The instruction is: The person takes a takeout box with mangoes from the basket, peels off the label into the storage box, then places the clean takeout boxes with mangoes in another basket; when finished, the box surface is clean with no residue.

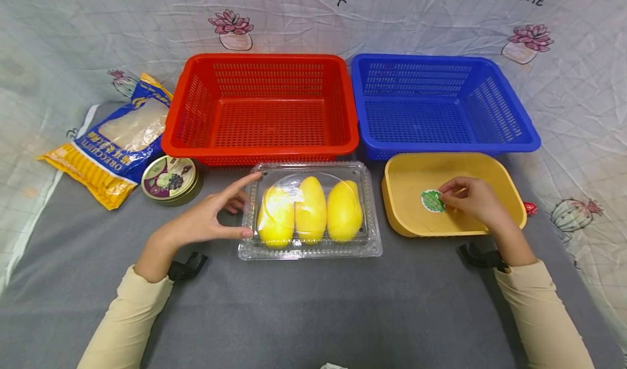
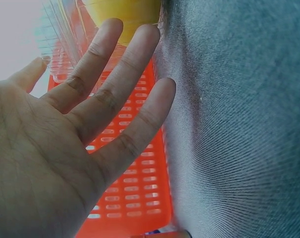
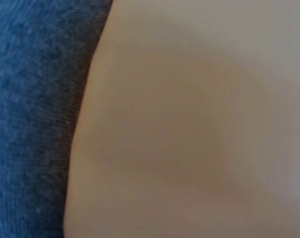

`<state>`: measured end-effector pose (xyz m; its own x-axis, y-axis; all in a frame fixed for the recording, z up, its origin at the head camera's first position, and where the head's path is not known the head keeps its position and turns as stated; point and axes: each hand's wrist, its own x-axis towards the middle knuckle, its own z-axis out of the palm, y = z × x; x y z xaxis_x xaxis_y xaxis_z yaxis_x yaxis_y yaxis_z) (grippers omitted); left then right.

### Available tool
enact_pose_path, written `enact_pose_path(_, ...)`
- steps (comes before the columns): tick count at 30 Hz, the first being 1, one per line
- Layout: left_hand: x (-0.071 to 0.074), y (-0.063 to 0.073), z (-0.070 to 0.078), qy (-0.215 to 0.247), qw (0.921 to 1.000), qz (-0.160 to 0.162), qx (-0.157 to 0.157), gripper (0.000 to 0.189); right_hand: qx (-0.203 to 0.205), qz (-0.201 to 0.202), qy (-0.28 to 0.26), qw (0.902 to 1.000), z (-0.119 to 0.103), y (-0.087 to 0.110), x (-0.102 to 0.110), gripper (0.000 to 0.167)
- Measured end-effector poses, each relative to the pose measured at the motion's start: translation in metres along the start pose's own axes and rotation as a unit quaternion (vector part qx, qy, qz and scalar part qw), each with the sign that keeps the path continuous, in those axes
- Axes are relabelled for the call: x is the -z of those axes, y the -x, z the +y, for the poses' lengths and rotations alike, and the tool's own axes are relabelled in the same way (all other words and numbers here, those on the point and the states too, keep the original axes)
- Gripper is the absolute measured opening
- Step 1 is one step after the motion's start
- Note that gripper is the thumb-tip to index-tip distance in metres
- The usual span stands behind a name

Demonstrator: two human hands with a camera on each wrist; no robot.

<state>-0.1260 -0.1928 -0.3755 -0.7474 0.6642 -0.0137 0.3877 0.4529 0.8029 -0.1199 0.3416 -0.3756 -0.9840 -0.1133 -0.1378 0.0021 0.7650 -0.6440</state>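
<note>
In the head view a clear plastic clamshell box (image 1: 313, 252) with three yellow mangoes (image 1: 311, 208) inside lies on the grey cloth, its lid down. My left hand (image 1: 208, 219) is at the box's left side, thumb and index finger spread along its edge; the left wrist view shows the other fingers extended beside the box. Inside a yellow plastic basin (image 1: 404, 216), my right hand (image 1: 472, 200) pinches the edge of a round green-and-white sticker (image 1: 432, 201) between thumb and fingertips. Blurred yellow basin wall (image 3: 189, 124) fills most of the right wrist view.
Behind the box stands a red basket (image 1: 269, 121), with a blue basket (image 1: 416, 113) to its right. At the left lie a blue-and-yellow pasta bag (image 1: 120, 140) and a round tin (image 1: 170, 178). A small red item (image 1: 530, 208) peeks out right of the basin.
</note>
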Motion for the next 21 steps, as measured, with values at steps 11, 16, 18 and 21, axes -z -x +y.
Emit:
enact_pose_path(11,-0.0001,-0.0004,0.0006,0.003,1.0000,-0.001,0.003,0.104,0.001,0.008,-0.010,0.9999,-0.0018,0.0036,0.0002,0.017)
enact_pose_path(16,0.0000,-0.0005,0.0000,0.005,1.0000,-0.002,0.003,0.104,0.016,0.022,-0.009,0.9996,-0.0034,0.0058,0.0008,0.017)
enact_pose_path(18,-0.0002,-0.0005,-0.0004,0.006,1.0000,-0.003,0.003,0.104,0.022,0.028,-0.010,0.9993,-0.0039,0.0067,0.0010,0.017)
enact_pose_path(21,-0.0006,-0.0005,-0.0010,0.007,1.0000,-0.003,0.003,0.104,0.026,0.040,-0.012,0.9988,-0.0060,0.0083,0.0025,0.016)
